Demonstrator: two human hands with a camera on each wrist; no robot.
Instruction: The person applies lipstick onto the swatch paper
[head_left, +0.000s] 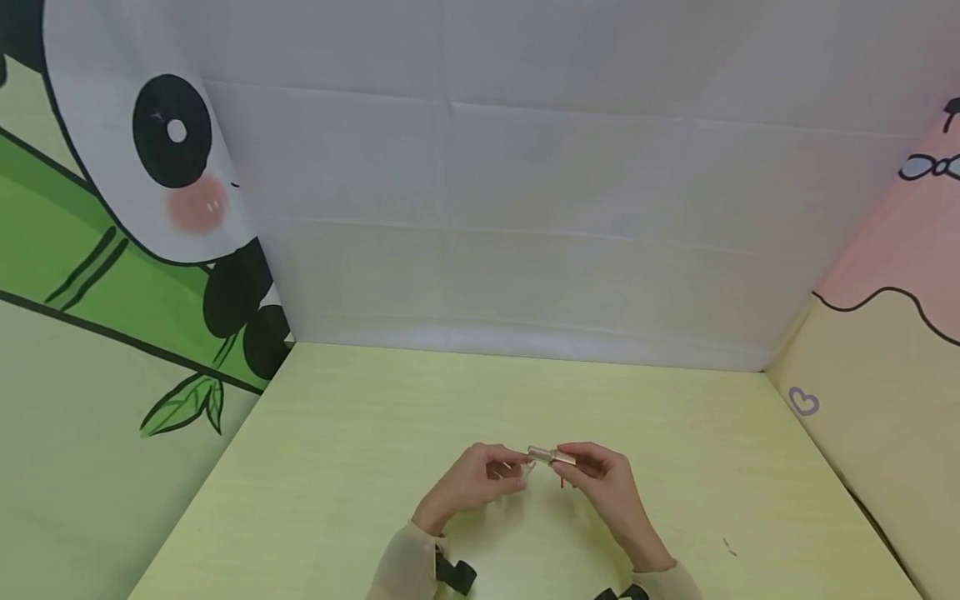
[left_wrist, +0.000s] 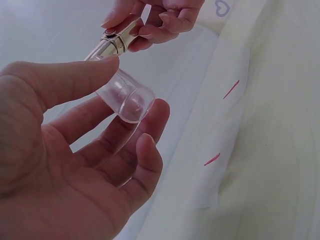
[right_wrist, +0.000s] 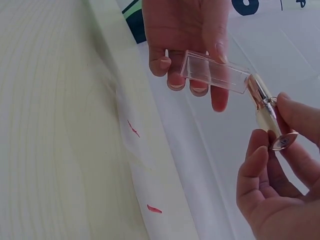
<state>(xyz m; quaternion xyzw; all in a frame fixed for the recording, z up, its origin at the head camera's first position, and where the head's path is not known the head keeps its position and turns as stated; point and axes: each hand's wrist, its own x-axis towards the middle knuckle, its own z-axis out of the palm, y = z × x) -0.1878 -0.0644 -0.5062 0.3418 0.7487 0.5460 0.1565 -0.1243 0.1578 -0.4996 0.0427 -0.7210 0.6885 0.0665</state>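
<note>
A clear cap (right_wrist: 212,72) lies between the thumb and fingers of my left hand (head_left: 476,482), which pinches it. My right hand (head_left: 609,487) grips a gold lipstick tube (right_wrist: 265,107) by its lower part, and the tube's round base faces the right wrist camera. One end of the cap sits right at the tube's top. The two stand at an angle to each other in the right wrist view. Seen from the left wrist, my left thumb overlaps the place where cap and tube meet. Both hands are raised over the pale table.
The pale wood-grain table (head_left: 360,425) spreads around both hands. A white strip with red marks (right_wrist: 154,209) shows in both wrist views. Behind stands a plain white wall sheet (head_left: 525,183), with printed panels at left and right. A small dark scrap (head_left: 729,547) lies at the right.
</note>
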